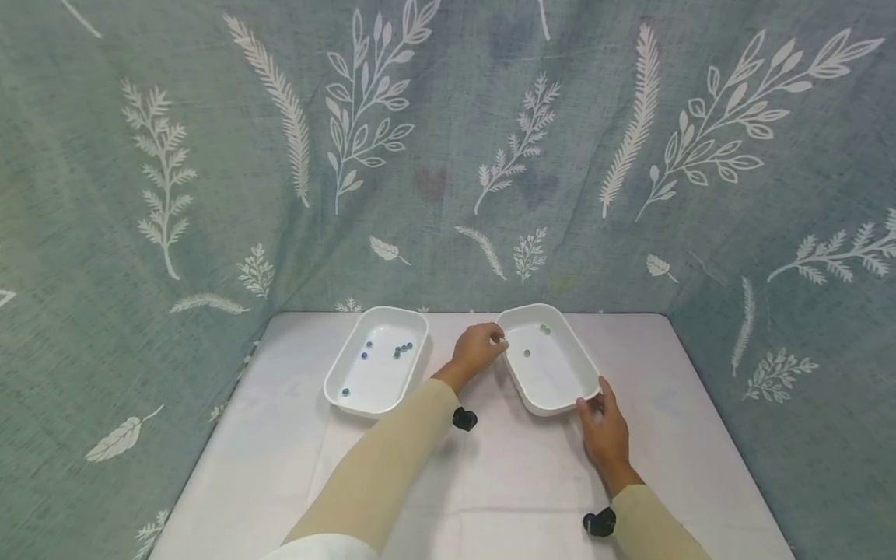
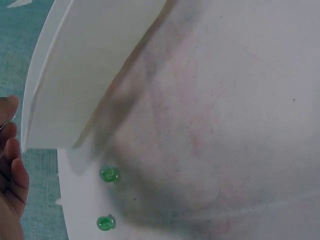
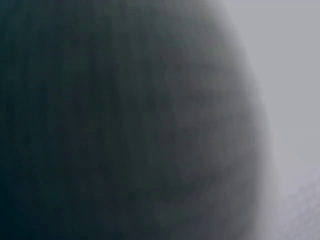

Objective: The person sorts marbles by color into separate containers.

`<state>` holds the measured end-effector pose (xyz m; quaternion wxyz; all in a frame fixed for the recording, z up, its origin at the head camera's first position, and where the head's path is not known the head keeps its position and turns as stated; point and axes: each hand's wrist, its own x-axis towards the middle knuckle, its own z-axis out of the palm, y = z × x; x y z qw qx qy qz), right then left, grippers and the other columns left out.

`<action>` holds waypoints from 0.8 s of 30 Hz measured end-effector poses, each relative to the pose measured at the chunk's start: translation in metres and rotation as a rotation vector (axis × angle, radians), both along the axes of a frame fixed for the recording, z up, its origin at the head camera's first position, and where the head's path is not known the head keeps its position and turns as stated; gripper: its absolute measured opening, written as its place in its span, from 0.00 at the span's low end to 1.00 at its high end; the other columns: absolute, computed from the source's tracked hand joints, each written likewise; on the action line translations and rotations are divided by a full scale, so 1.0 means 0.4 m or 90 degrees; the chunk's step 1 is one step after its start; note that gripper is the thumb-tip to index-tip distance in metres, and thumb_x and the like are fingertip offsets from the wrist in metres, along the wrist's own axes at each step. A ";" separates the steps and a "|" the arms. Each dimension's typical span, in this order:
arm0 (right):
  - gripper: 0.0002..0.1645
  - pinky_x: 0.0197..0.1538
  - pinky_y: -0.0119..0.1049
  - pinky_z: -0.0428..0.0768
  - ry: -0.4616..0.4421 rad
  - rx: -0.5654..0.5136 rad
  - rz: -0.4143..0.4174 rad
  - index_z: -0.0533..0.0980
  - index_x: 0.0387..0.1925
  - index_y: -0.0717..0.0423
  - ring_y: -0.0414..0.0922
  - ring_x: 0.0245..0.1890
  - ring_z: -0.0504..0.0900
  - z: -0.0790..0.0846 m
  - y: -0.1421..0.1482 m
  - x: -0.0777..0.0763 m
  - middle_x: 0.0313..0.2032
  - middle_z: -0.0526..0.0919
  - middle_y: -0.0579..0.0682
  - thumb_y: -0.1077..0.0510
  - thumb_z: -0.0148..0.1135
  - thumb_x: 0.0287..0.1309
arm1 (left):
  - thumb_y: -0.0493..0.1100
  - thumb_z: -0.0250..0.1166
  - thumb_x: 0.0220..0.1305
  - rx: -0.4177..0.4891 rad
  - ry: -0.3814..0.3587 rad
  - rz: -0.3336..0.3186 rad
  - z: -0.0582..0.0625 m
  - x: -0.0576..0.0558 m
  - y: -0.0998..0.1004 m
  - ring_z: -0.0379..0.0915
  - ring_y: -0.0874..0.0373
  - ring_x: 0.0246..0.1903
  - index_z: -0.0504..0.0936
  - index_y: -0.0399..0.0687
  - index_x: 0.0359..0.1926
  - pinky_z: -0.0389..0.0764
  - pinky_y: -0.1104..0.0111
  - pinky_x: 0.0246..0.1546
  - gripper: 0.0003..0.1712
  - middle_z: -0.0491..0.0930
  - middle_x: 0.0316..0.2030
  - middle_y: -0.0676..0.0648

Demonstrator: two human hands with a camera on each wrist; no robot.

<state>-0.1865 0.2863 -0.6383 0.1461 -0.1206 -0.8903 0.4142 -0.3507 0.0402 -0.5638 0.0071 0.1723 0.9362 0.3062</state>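
Note:
My left hand [image 1: 479, 348] is at the left rim of the right-hand white tray [image 1: 575, 359]. Its thumb and fingertips pinch a small glassy marble [image 2: 7, 122], mostly hidden by the fingers. Low on the near right corner of that tray, my right hand [image 1: 605, 430] grips the rim, thumb in front and fingers along the side. Inside lie a few pale green marbles [image 1: 527, 353]. The left wrist view shows two green marbles [image 2: 108, 174] on the tabletop beside the tray's outer wall [image 2: 85, 70]; in the head view my left hand hides them.
A second white tray [image 1: 371, 409] on the left holds several dark blue marbles [image 1: 397, 352]. Both trays stand on a pale cloth-covered table [image 1: 490, 474], backed by a grey-green leaf-patterned curtain [image 1: 434, 257]. A blurred dark shape fills most of the right wrist view.

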 end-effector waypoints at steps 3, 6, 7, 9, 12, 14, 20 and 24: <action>0.44 0.65 0.57 0.60 0.001 0.003 -0.001 0.47 0.76 0.51 0.60 0.65 0.66 -0.002 0.001 -0.001 0.61 0.73 0.63 0.42 0.54 0.68 | 0.50 0.66 0.64 -0.001 -0.009 0.010 -0.002 0.003 0.013 0.75 0.60 0.38 0.83 0.55 0.44 0.76 0.64 0.41 0.10 0.81 0.39 0.55; 0.44 0.65 0.58 0.60 0.003 0.004 -0.002 0.48 0.76 0.51 0.61 0.64 0.66 -0.005 0.002 -0.002 0.60 0.73 0.63 0.42 0.54 0.68 | 0.50 0.66 0.64 -0.008 -0.016 0.016 -0.004 0.005 0.022 0.75 0.60 0.39 0.82 0.55 0.44 0.76 0.64 0.41 0.10 0.80 0.39 0.55; 0.44 0.65 0.58 0.60 0.003 0.004 -0.004 0.48 0.76 0.50 0.61 0.64 0.66 -0.005 0.002 -0.002 0.60 0.73 0.63 0.42 0.54 0.68 | 0.50 0.66 0.64 -0.008 -0.016 0.015 -0.005 0.005 0.023 0.75 0.60 0.39 0.82 0.55 0.44 0.76 0.64 0.42 0.10 0.80 0.39 0.55; 0.44 0.64 0.58 0.60 0.005 -0.001 -0.004 0.49 0.76 0.50 0.61 0.64 0.66 -0.004 -0.001 -0.003 0.60 0.73 0.63 0.41 0.55 0.68 | 0.50 0.66 0.64 -0.007 -0.011 0.016 -0.008 0.003 0.020 0.76 0.59 0.40 0.82 0.55 0.44 0.76 0.63 0.42 0.10 0.81 0.39 0.55; 0.44 0.65 0.58 0.59 0.003 -0.005 0.000 0.49 0.76 0.49 0.61 0.64 0.66 -0.006 -0.005 -0.006 0.60 0.73 0.62 0.40 0.55 0.67 | 0.50 0.67 0.64 -0.007 -0.004 0.026 -0.012 0.001 0.015 0.76 0.58 0.40 0.82 0.54 0.44 0.76 0.63 0.42 0.10 0.81 0.39 0.54; 0.45 0.65 0.57 0.59 -0.002 -0.002 0.002 0.48 0.76 0.49 0.60 0.65 0.66 -0.009 -0.009 -0.008 0.61 0.73 0.62 0.39 0.54 0.67 | 0.49 0.67 0.63 -0.005 -0.006 0.039 -0.014 0.000 0.014 0.76 0.58 0.40 0.82 0.53 0.43 0.76 0.62 0.42 0.10 0.81 0.38 0.54; 0.44 0.66 0.55 0.59 -0.008 0.009 -0.005 0.48 0.76 0.50 0.59 0.65 0.66 -0.012 -0.005 -0.008 0.61 0.73 0.61 0.41 0.54 0.68 | 0.48 0.67 0.63 0.009 -0.022 0.053 -0.017 -0.010 0.027 0.75 0.57 0.39 0.82 0.51 0.44 0.76 0.62 0.41 0.11 0.80 0.38 0.53; 0.45 0.65 0.56 0.60 -0.001 0.010 -0.006 0.48 0.76 0.51 0.60 0.65 0.66 -0.009 0.004 -0.006 0.61 0.73 0.62 0.41 0.54 0.68 | 0.48 0.67 0.63 0.024 -0.029 0.068 -0.019 -0.016 0.036 0.75 0.57 0.37 0.82 0.52 0.44 0.75 0.62 0.41 0.11 0.80 0.37 0.52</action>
